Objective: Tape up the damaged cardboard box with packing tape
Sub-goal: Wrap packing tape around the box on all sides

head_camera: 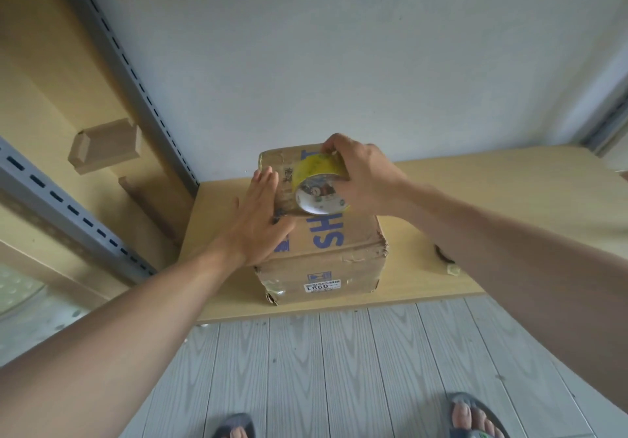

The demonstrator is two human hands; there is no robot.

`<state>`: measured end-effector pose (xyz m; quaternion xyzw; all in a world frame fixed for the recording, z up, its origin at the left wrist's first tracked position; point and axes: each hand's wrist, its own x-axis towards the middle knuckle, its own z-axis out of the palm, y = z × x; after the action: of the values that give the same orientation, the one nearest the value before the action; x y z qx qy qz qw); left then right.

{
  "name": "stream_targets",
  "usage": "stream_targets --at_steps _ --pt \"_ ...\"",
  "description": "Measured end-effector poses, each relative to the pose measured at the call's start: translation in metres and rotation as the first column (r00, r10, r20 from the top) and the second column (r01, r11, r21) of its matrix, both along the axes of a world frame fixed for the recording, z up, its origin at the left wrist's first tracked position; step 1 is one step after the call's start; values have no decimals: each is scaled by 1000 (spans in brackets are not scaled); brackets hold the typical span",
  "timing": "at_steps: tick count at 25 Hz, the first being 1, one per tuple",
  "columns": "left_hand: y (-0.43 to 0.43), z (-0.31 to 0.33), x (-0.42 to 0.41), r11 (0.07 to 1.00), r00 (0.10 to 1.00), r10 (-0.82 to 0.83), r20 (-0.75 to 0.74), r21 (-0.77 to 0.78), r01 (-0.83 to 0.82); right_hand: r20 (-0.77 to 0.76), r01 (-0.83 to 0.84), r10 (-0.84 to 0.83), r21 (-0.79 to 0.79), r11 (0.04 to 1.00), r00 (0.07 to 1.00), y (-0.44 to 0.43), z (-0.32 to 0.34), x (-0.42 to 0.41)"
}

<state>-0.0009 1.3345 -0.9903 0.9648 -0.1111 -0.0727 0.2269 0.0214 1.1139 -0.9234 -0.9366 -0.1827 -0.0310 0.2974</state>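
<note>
Looking down past my two bare forearms. A worn cardboard box (326, 267) sits on a pale wooden counter (475, 200), near the white wall behind it. Large blue letters are printed on the box's top.

My left grip (261, 213) lies flat on the left part of the box top, palm down, fingers straight and close together. I judge it is there to steady the box and press the tape onto the cardboard.

My right grip (363, 176) is curled round a roll of yellowish tape (319, 183), fingers hooked over its far rim. The roll stands on edge over the far half of the top, its white core facing me. Holding it this way should let the tape pull off along the top.

A glossy strip seems to lie on the top between the roll and my left fingertips. I cannot tell whether it is joined to the roll.

The damage is plain. The top right corner (382, 244) nearest me is torn and ragged, with no tape over it that I can see. The lower left front corner (272, 291) is crumpled and has a shiny patch on it. By my judgement the job is only partly done.

A small scrap (452, 269) lies on the counter to the right of the box. Below the counter is a grey plank floor.
</note>
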Motion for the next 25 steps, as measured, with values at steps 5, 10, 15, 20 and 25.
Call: stream_targets --at_steps 5,10,15,20,25 --pt "-3 -1 3 998 1000 0 -6 59 1 198 155 -94 -318 935 976 -71 19 0" --pt "-3 -2 3 999 1000 -8 19 49 7 99 77 -22 -592 802 995 -107 -29 -3" --pt "0 -4 1 999 999 -23 40 48 21 29 63 -57 -586 808 998 -104 -48 4" --pt "-3 -15 2 842 874 341 -345 -301 -447 -146 47 -95 -308 950 985 -91 -90 4" --pt "-3 -11 -3 703 746 274 -607 -403 -586 -247 385 -374 -5 923 894 -91 -107 -1"
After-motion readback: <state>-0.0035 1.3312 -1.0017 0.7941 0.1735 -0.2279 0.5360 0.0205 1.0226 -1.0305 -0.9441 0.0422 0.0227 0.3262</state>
